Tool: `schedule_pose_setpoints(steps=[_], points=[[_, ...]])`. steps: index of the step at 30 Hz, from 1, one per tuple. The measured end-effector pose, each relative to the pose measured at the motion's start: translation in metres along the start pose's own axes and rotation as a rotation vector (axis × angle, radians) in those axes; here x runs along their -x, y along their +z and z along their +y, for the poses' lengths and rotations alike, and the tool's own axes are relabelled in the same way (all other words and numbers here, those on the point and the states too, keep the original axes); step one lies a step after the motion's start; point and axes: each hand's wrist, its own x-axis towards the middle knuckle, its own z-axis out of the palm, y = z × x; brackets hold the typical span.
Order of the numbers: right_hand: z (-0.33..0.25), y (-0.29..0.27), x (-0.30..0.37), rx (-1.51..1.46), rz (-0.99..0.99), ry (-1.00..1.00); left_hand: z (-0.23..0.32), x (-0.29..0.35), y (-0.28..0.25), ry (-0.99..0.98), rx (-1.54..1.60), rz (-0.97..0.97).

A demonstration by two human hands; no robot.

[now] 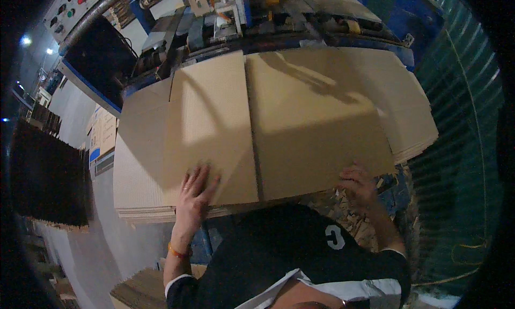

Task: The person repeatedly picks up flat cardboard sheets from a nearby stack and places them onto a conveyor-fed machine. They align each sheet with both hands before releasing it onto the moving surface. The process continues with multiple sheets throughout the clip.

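Cardboard sheet: flat, tan (center crease).

Single head-worn fisheye view, steeply downward; close over cardboard stack; edges bowed

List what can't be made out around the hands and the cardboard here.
- Right hand: fingertips curl under the near edge of the flat brown corrugated cardboard sheet; grip hidden in the head view.
- Stack of cardboard sheets: count too fine to tell.
- Left hand: lies flat on top; palm contact unseen.
- Blue machine behind: dim, parts blurred.
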Motion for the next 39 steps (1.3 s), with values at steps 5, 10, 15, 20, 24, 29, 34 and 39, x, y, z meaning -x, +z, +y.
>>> schedule_pose_setpoints(steps=[5,10,15,20,24,29,34,39], points=[[0.007,-0.019,-0.020,-0.036,-0.176,0.044,0.004,-0.012,-0.004,0.011,-0.097,-0.138],[0.031,-0.027,-0.054,0.050,-0.412,0.023,-0.010,-0.017,0.003,0.002,-0.110,-0.094],[0.079,0.004,-0.100,0.157,-0.383,-0.025,-0.042,-0.051,0.012,-0.051,-0.038,0.006],[0.135,0.029,-0.162,0.006,-0.393,0.260,-0.092,-0.129,0.034,0.002,-0.042,0.158],[0.148,0.057,-0.215,0.230,-0.201,0.241,-0.116,-0.192,0.040,-0.080,-0.356,0.219],[0.136,0.024,-0.180,0.395,-0.019,0.365,-0.113,-0.148,0.012,-0.089,-0.287,0.317],[0.166,-0.062,-0.022,0.428,0.685,0.937,-0.125,0.015,-0.019,-0.734,0.008,0.937],[0.223,-0.055,0.079,0.749,0.448,1.206,-0.166,0.097,-0.020,-1.300,0.001,0.761]])
